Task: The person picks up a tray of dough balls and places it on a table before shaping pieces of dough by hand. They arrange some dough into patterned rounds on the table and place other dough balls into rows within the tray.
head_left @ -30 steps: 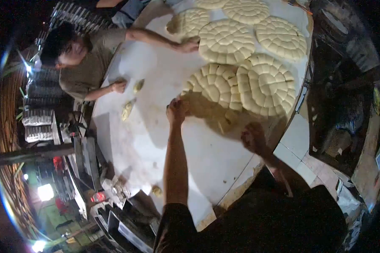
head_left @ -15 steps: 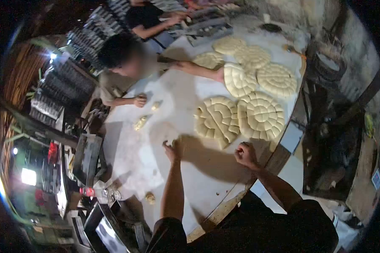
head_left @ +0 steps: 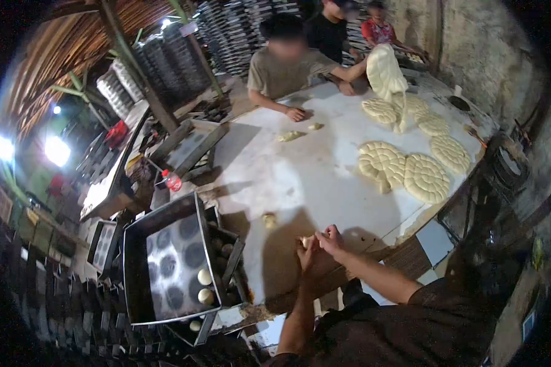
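My left hand (head_left: 306, 252) is closed around a small lump of pale dough (head_left: 307, 241), just above the near edge of the white tabletop. Right beside it, my right hand (head_left: 330, 240) has its fingers curled together; what they hold, if anything, is hidden. Another small dough piece (head_left: 269, 220) lies on the table to the left of my hands. Farther off to the right are several flat dough rounds scored into segments, the nearest being one round (head_left: 427, 177) and a partly cut round (head_left: 381, 163).
A metal tray (head_left: 165, 241) at left carries a few dough balls (head_left: 206, 296). Across the table (head_left: 324, 165), a co-worker (head_left: 284, 67) holds up a sagging dough sheet (head_left: 386, 72). Two other people stand behind. A red-labelled bottle (head_left: 172, 180) lies near the tray.
The view has swung left, bringing the tray into sight. My hands, apart before, have come together at the table's near edge. The co-worker has raised a dough round off the table.
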`<state>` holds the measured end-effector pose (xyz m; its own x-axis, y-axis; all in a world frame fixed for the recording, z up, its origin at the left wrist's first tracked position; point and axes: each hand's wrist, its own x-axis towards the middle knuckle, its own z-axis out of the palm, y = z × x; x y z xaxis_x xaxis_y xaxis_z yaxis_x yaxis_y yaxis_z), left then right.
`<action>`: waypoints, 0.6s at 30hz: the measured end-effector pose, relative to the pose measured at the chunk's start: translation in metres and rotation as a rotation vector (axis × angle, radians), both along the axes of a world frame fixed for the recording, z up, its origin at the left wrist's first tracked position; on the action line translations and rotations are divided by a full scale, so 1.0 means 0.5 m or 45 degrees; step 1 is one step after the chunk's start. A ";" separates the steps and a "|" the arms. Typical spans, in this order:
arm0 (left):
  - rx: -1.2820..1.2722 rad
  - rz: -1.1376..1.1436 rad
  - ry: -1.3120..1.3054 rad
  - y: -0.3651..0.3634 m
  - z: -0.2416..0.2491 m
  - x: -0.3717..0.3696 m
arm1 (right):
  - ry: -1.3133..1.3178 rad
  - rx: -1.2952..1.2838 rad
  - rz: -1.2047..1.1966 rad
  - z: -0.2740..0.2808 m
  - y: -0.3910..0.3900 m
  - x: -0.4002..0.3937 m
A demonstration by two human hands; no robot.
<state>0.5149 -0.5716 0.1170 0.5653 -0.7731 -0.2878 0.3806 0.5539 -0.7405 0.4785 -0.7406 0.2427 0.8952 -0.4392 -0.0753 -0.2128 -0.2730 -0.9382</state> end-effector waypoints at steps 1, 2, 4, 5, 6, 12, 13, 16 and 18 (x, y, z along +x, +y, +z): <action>-0.393 0.024 0.204 0.044 -0.010 -0.008 | 0.001 -0.104 0.203 -0.037 -0.031 0.019; -0.769 -0.012 0.432 0.087 -0.024 -0.015 | -0.003 -0.203 0.403 -0.056 -0.047 0.040; -1.272 0.127 0.647 0.157 -0.053 -0.074 | -0.039 -0.302 0.274 -0.011 -0.080 0.044; -1.527 0.189 0.753 0.185 -0.068 -0.106 | -0.176 -0.272 0.170 -0.031 -0.119 0.056; -1.790 0.246 0.864 0.197 -0.081 -0.134 | -0.257 -0.321 -0.005 -0.029 -0.153 0.062; -2.989 1.238 2.126 0.077 0.416 -0.161 | -0.437 -0.883 0.446 0.013 -0.383 -0.030; -3.209 1.164 2.003 0.045 0.529 -0.154 | -0.517 -1.061 0.572 0.024 -0.413 -0.031; -3.257 0.676 1.543 -0.003 0.450 -0.053 | -0.583 -1.147 0.525 -0.010 -0.458 0.069; -3.269 0.372 1.439 -0.044 0.362 0.014 | -0.489 -0.936 0.358 -0.031 -0.390 0.143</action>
<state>0.5221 -0.5936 0.2978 0.9679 0.0019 0.2512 -0.1162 -0.8832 0.4544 0.5501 -0.9356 0.2271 0.8830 -0.0174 0.4691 0.2476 -0.8317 -0.4969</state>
